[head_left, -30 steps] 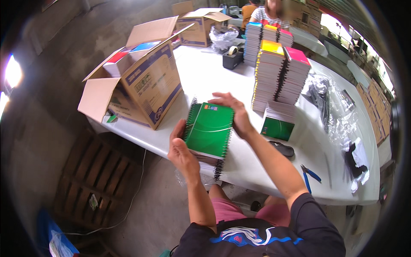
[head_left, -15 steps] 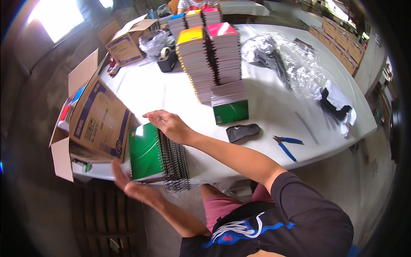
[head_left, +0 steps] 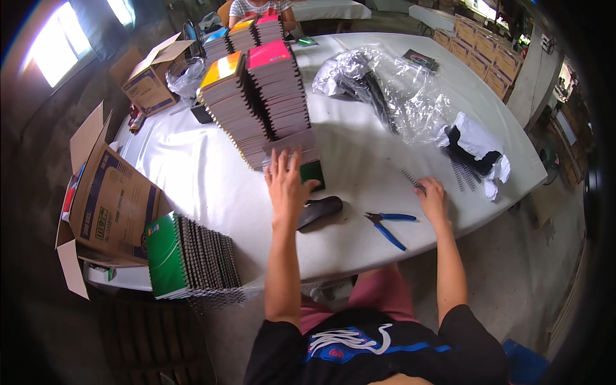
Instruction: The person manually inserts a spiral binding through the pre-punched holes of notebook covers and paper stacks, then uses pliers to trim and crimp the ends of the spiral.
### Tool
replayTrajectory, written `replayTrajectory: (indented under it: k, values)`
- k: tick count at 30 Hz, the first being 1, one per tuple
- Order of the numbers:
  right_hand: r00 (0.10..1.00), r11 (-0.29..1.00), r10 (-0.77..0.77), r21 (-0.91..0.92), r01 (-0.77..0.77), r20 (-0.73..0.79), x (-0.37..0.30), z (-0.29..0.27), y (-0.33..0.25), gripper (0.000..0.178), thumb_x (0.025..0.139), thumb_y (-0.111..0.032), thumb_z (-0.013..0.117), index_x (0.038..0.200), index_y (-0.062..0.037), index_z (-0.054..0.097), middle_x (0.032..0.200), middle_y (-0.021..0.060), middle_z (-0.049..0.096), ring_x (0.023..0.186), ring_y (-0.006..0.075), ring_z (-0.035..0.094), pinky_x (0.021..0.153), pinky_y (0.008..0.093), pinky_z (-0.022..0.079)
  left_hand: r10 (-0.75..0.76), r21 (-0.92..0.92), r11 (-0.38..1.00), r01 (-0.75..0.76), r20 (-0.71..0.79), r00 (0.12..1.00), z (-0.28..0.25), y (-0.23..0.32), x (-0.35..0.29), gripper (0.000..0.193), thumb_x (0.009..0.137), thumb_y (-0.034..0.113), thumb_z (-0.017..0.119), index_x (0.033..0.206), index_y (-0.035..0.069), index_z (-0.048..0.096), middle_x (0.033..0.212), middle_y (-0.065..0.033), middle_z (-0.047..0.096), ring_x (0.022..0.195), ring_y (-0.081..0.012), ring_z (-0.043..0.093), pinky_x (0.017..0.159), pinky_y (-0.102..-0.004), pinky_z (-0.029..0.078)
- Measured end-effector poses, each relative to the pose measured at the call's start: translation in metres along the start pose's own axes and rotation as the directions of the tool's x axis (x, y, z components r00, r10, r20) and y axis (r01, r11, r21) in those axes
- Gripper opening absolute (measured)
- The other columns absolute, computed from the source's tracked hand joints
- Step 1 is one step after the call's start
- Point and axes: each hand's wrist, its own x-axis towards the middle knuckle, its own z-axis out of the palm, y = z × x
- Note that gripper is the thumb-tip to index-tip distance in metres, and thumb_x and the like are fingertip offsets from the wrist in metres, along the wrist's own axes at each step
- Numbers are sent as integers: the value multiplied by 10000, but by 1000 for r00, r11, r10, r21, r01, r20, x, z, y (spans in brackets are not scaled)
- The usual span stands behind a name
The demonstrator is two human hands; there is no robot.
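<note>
My left hand (head_left: 286,186) reaches over the front of a low pile with a green-covered notebook (head_left: 312,174). Its fingers are spread across the pale top sheets and hold nothing. To the right, my right hand (head_left: 434,197) has its fingertips closed on the near end of a thin dark spiral binding coil (head_left: 410,178) lying on the table. Blue-handled cutting pliers (head_left: 388,226) lie opened out between my arms. A black pouch-like item (head_left: 321,210) sits just right of my left wrist, partly covered by it.
Tall stacks of spiral notebooks (head_left: 277,90) stand behind my left hand. More green notebooks (head_left: 168,256) lean by an open carton (head_left: 115,199) at the left edge. Clear plastic wrap (head_left: 410,96) and crumpled white paper with coils (head_left: 478,151) lie at right. A person (head_left: 260,9) sits opposite.
Both hands have left the green notebooks beside the carton and moved right. The left is now at the front pile, the right at the loose coil. The view has shifted right.
</note>
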Motion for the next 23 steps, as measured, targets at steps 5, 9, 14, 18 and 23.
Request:
replayTrajectory:
  k: [5, 9, 14, 18, 23]
  values:
    - [997, 994, -52, 97, 57, -53, -1, -5, -9, 235, 810, -30, 604, 1043, -53, 620, 968, 121, 622, 933, 311, 578, 789, 396, 476, 253, 47, 968, -248, -152, 956, 45, -50, -5, 605, 636, 296, 784, 1202, 185, 600, 1173, -11, 582, 1160, -196, 514, 998, -389, 313]
    - [981, 947, -156, 264, 182, -117, -9, -28, -80, 311, 809, -26, 596, 1118, -58, 596, 956, 116, 584, 915, 305, 575, 761, 388, 494, 288, 90, 958, -274, -250, 925, 49, -49, -17, 514, 642, 272, 776, 1134, 180, 660, 1135, -8, 606, 1127, -192, 544, 960, -378, 361]
    - [889, 899, -359, 362, 248, 285, -49, -31, -142, 375, 791, -115, 653, 1157, -89, 573, 1030, 87, 549, 867, 283, 610, 670, 392, 533, 367, 99, 930, -354, -230, 901, 48, -50, -29, 449, 772, 112, 639, 1219, 146, 608, 1156, -4, 591, 1149, -177, 540, 961, -356, 383]
    - [901, 935, -331, 228, 273, 279, -67, -15, -145, 372, 782, -138, 671, 1140, -95, 578, 1080, 85, 538, 900, 272, 628, 664, 389, 553, 343, 132, 936, -325, -141, 929, 38, -40, -32, 453, 833, 0, 495, 1263, 123, 568, 1258, -32, 571, 1197, -203, 522, 1020, -373, 364]
    - [889, 929, -348, 239, 284, 297, -74, 0, -129, 428, 784, -156, 681, 1185, -100, 541, 1194, 132, 497, 947, 320, 628, 662, 408, 559, 328, 60, 944, -324, -71, 942, 34, -45, -44, 553, 771, 59, 648, 1303, 147, 531, 1312, -47, 546, 1243, -204, 489, 1072, -391, 327]
